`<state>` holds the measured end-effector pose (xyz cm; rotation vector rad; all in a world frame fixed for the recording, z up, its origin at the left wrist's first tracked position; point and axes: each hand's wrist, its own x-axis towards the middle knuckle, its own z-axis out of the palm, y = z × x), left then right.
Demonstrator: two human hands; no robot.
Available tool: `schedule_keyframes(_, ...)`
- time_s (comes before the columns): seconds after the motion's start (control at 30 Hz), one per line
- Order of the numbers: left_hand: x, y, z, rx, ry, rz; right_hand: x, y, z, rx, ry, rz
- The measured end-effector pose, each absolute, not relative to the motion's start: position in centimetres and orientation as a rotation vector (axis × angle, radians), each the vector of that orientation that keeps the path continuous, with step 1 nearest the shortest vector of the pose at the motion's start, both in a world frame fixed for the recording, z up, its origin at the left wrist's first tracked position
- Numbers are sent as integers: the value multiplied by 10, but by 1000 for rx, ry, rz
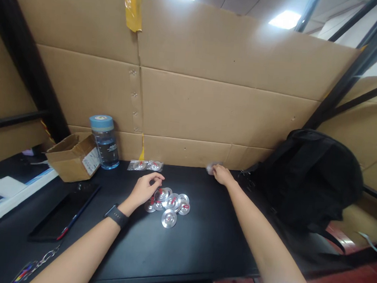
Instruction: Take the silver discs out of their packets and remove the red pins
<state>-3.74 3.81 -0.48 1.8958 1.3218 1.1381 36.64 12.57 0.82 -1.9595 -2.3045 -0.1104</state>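
Note:
A loose pile of shiny round metal discs (172, 202) with red marks lies on the black table, some overlapping. One disc (169, 218) rests at the pile's near side. Just behind and left of the pile is my left hand (145, 189), its fingers loosely bent and apart, with nothing visible in them. My right hand (222, 175) reaches to the back of the table by the cardboard wall, fingers closed on a small clear plastic packet (210, 167); its contents are not clear. Two more discs in clear packets (146, 165) lie at the back, left of centre.
At the left stand a blue-lidded water bottle (105, 145) and an open cardboard box (75, 158). A black tray-like object (65, 214), keys (44, 259) and a white power strip (15, 199) lie nearer. A black backpack (306, 182) occupies the right side.

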Motion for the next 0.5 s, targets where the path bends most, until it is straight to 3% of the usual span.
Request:
schedule_keyframes(0.37,-37,35,0,1900,1307,1133,347,103,39,-2006,-2173,-238)
schedule_keyframes(0.5,-36,34,1,1914,1311,1113,301,96,49,-1817,-2267,-244)
